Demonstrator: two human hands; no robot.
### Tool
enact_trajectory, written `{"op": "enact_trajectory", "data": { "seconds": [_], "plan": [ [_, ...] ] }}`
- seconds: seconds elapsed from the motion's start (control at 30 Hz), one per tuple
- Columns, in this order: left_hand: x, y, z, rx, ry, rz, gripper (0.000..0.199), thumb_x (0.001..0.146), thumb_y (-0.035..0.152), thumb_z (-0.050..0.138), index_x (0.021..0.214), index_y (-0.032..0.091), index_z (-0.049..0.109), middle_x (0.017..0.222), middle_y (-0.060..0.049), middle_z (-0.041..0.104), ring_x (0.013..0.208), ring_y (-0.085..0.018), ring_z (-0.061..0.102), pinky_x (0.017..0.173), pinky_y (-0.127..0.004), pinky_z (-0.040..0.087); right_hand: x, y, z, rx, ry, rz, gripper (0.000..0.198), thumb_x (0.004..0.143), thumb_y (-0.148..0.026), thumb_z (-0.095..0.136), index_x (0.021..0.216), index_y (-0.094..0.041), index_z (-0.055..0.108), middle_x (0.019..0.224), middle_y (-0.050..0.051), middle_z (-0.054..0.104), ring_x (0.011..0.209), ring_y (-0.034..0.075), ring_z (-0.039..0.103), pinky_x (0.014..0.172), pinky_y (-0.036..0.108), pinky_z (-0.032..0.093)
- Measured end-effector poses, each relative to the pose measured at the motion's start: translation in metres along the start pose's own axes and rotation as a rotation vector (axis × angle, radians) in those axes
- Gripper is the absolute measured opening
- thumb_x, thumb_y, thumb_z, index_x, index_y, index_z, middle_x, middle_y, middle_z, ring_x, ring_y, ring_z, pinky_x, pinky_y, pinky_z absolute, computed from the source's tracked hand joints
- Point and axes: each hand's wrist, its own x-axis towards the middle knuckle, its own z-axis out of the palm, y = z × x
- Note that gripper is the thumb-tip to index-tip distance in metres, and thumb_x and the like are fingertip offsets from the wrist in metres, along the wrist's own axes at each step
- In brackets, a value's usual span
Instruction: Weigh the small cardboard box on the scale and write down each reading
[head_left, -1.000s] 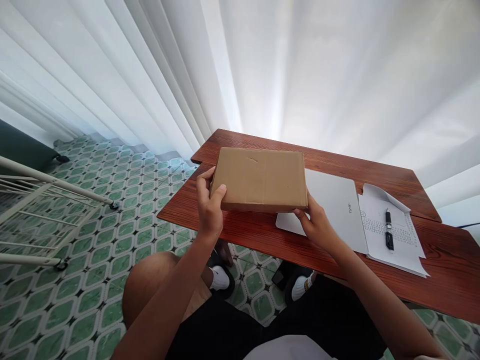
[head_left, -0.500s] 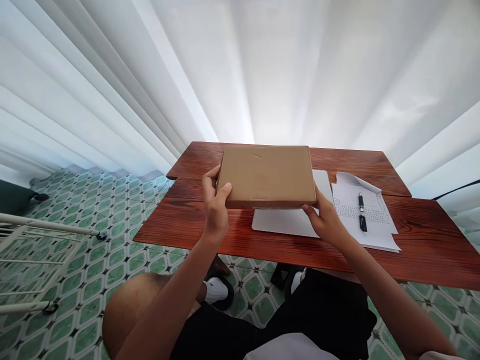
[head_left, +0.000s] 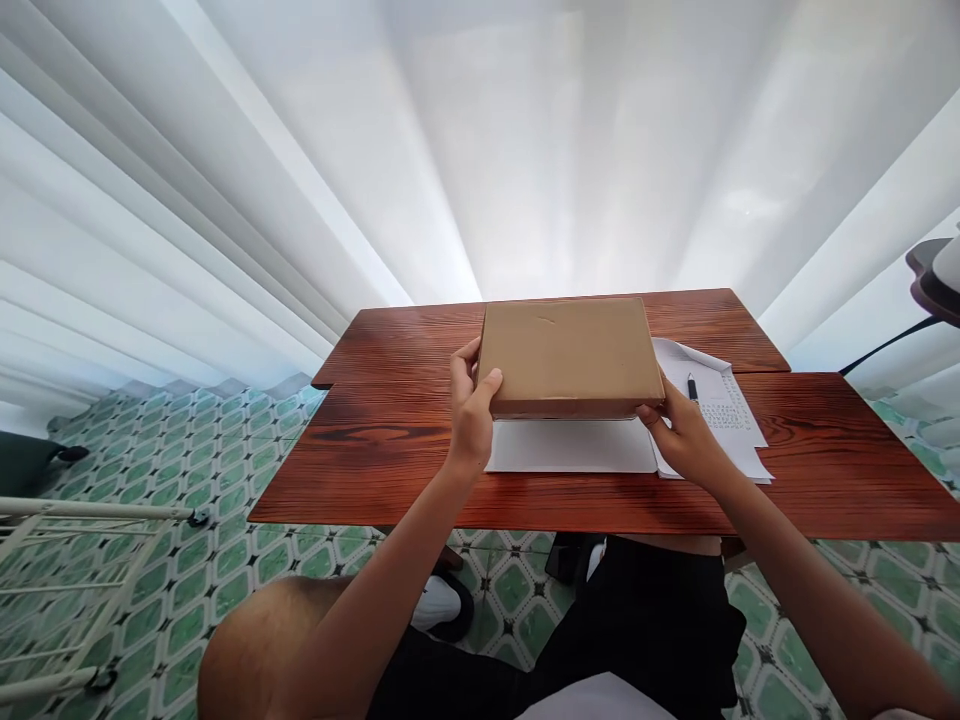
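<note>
Brown cardboard forms a flat, rectangular box [head_left: 570, 350] held in front of the person, over a reddish wooden table [head_left: 360, 440]. The left hand [head_left: 472, 415] grips the box's left end, thumb on the top face near the front corner and fingers along the side. The right hand [head_left: 681, 430] grips the front right corner, its thumb low at the front edge; most of its fingers are hidden. As far as can be judged, the box is already lifted clear and tilted slightly, with its top closed and a small crease near the far edge; it is neither set down nor opened, and its contents are not visible. Beneath it lies a pale flat panel [head_left: 574, 448], partly covered from view. Just right of that are papers [head_left: 739, 425] bearing lines of text, with a black pen [head_left: 692, 388] on them, partly hidden by the right hand. White curtains [head_left: 525, 150] hang behind.
</note>
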Motion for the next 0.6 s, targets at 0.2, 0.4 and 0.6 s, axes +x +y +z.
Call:
{"op": "enact_trajectory", "data": {
  "seconds": [0.2, 0.4, 0.6],
  "plan": [
    [-0.002, -0.010, 0.012, 0.017, -0.069, -0.061, 0.044, 0.088, 0.030, 0.059, 0.129, 0.023, 0.048, 0.138, -0.008, 0.053, 0.127, -0.022, 0.051, 0.098, -0.032, 0.047, -0.008, 0.009, -0.013, -0.025, 0.001, 0.033, 0.058, 0.102, -0.042, 0.047, 0.157, -0.026, 0.035, 0.131, 0.012, 0.066, 0.111, 0.031, 0.066, 0.093, 0.048, 0.059],
    [-0.004, -0.015, 0.015, 0.046, -0.067, -0.075, 0.043, 0.088, 0.030, 0.058, 0.129, 0.024, 0.047, 0.138, -0.007, 0.053, 0.129, -0.022, 0.051, 0.099, -0.033, 0.046, -0.012, 0.015, -0.015, -0.006, 0.001, 0.035, 0.056, 0.102, -0.041, 0.047, 0.155, -0.026, 0.039, 0.133, 0.012, 0.066, 0.107, 0.029, 0.068, 0.091, 0.046, 0.059],
    [-0.004, -0.018, 0.016, 0.061, -0.048, -0.061, 0.044, 0.087, 0.030, 0.058, 0.129, 0.023, 0.047, 0.138, -0.008, 0.052, 0.129, -0.022, 0.050, 0.100, -0.033, 0.045, -0.010, 0.016, -0.011, 0.025, 0.005, 0.060, 0.057, 0.101, -0.041, 0.047, 0.155, -0.025, 0.039, 0.129, 0.012, 0.067, 0.109, 0.030, 0.068, 0.092, 0.049, 0.059]
  ]
}}
